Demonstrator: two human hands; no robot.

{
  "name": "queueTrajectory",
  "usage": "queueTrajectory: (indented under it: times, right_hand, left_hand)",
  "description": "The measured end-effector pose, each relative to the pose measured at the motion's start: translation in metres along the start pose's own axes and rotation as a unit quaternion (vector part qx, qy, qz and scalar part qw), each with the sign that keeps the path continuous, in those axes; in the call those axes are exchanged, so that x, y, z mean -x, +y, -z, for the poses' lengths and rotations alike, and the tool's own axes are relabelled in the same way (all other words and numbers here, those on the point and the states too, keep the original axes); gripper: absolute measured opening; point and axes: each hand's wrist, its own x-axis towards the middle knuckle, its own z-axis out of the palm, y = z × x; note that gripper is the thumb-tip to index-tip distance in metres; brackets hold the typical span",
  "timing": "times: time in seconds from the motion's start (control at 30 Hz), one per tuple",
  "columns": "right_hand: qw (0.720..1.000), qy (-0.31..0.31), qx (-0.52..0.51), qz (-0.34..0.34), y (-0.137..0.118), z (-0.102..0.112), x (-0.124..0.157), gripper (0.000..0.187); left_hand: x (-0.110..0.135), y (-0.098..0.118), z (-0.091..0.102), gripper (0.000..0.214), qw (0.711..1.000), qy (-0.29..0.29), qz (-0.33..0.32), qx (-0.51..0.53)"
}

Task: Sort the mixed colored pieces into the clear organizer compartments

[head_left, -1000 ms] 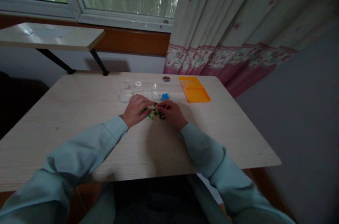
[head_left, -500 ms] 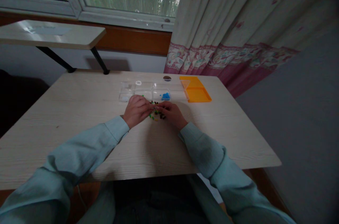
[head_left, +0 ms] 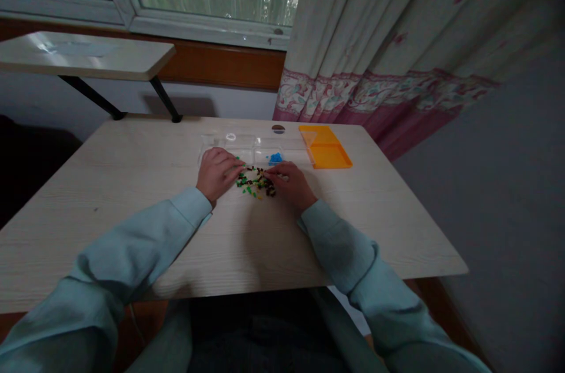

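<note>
A loose pile of small beads (head_left: pixel 256 185), green, dark brown and yellow, lies on the table between my two hands. My left hand (head_left: pixel 218 173) is at the pile's left side, over the front of a clear compartment box (head_left: pixel 255 152). Its fingers are bent together, and what they pinch is too small to make out. From the right, my right hand (head_left: pixel 290 183) reaches to the pile with thumb and fingertips closed, their contents also unclear. Blue beads (head_left: pixel 276 159) sit in one compartment of the box, and a few green beads show near my left fingertips.
An orange tray (head_left: pixel 329 147) lies at the back right, beside the clear box. A round hole (head_left: pixel 278 128) is near the table's back edge. At the left, a raised shelf (head_left: pixel 132 61) stands on black legs. A curtain (head_left: pixel 353 37) hangs behind the table.
My left hand has moved left and away from my right hand, uncovering more of the bead pile. My right hand has stayed nearly in place.
</note>
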Motion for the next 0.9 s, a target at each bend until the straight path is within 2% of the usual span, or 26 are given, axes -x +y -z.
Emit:
queueTrajectory:
  times: [0.17, 0.3, 0.5, 0.9]
  right_hand:
    - [0.987, -0.078, 0.116, 0.082, 0.006, 0.008, 0.0, 0.008]
    - [0.969, -0.134, 0.186, 0.09, -0.005, 0.008, 0.003, 0.012]
    - [0.95, -0.147, 0.263, 0.08, -0.017, 0.01, 0.006, 0.015]
    - [0.938, -0.146, 0.308, 0.071, -0.026, 0.009, 0.008, 0.015]
  left_hand:
    - [-0.003, -0.023, 0.0, 0.022, 0.997, 0.027, 0.068, 0.001]
    - [-0.004, -0.026, -0.001, 0.024, 0.995, 0.044, 0.085, 0.021]
    - [-0.003, -0.021, -0.005, 0.024, 0.996, 0.03, 0.083, 0.029]
    - [-0.002, -0.022, -0.004, 0.024, 0.994, 0.017, 0.099, 0.037]
